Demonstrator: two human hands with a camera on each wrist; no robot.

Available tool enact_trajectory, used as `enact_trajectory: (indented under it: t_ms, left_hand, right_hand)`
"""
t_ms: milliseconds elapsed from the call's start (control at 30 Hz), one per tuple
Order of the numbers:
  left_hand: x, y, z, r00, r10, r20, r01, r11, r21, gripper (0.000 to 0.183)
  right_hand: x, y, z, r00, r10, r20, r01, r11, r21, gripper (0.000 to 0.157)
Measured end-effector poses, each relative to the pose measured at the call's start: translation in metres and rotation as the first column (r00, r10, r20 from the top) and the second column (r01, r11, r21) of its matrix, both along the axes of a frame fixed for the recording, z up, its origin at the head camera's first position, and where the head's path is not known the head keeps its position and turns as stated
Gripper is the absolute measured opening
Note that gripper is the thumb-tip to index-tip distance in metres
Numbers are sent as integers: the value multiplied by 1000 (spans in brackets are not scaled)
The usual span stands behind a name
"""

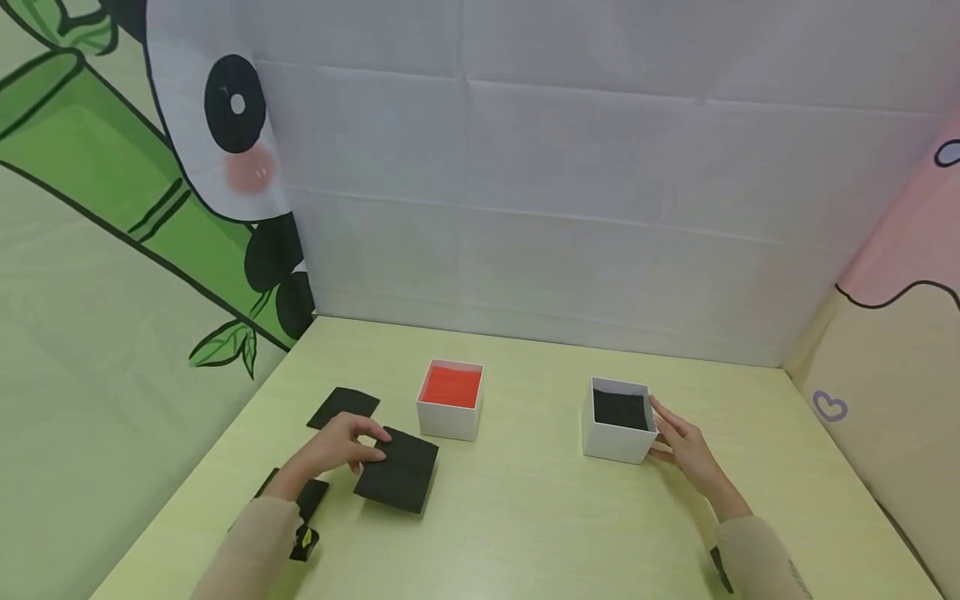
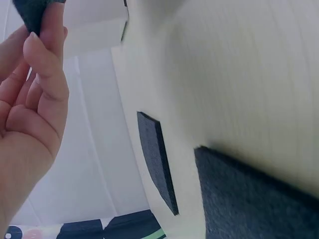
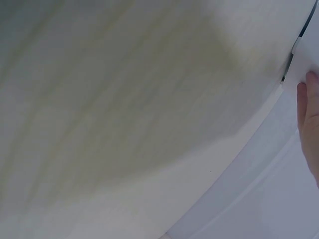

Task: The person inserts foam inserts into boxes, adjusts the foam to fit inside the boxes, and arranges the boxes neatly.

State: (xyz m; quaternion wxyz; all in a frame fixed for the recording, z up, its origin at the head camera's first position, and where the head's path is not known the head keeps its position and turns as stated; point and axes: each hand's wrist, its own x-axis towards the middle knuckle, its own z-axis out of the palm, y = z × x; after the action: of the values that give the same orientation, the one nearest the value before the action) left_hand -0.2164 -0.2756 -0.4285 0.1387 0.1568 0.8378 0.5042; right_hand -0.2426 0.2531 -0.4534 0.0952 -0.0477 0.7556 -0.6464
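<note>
My left hand (image 1: 341,446) pinches a black felt square (image 1: 399,471) by its left corner, between thumb and fingers, tilted above the table. In the left wrist view the fingertips close on a dark corner of that felt (image 2: 34,12). My right hand (image 1: 690,450) touches the right side of a white box (image 1: 617,442) with its fingers fairly straight. Black material (image 1: 619,409) shows inside this box. In the right wrist view, only the fingers (image 3: 311,107) show at the edge, against a white surface.
Left of centre stands another white box (image 1: 447,422) with red material (image 1: 452,387) inside. A black felt piece (image 1: 343,407) lies beyond my left hand; another (image 1: 311,498) lies partly under the left forearm, near a small black item with a yellow mark (image 1: 305,542). A dark object (image 1: 721,570) lies by the right sleeve.
</note>
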Motion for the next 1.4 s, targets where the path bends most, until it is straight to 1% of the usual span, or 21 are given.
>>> enact_trajectory:
  t_ms: [133,367,600,867,1000,1233,1400]
  left_hand:
    - [4,6,4,1000,-11,-13,11,1000,-10,23]
    - [9,18,8,998,-55,-35,54,998,-17,24]
    - [11,34,6,997,-80,6,80,997,2,27]
    - [15,62,6,984,-172,45,170,984,48,31]
    - [13,75,6,978,-204,42,202,978,58,31]
    - [9,99,6,974,-218,52,214,973,85,31]
    - [3,120,6,974,-228,16,226,970,91,30]
  right_hand:
    - [0,-1,0,1000,4,-13,-4,1000,-21,53]
    - [0,0,-2,1000,11,-9,-12,999,-36,55]
    - [1,0,0,1000,8,-10,-8,1000,-23,54]
    - [2,1,1,1000,6,-4,-6,1000,-28,55]
    - [3,1,1,1000,2,0,-2,1000,-22,54]
    - [1,0,0,1000,-9,2,9,1000,-24,54]
    - [0,0,0,1000,0,-16,-1,1000,-26,54]
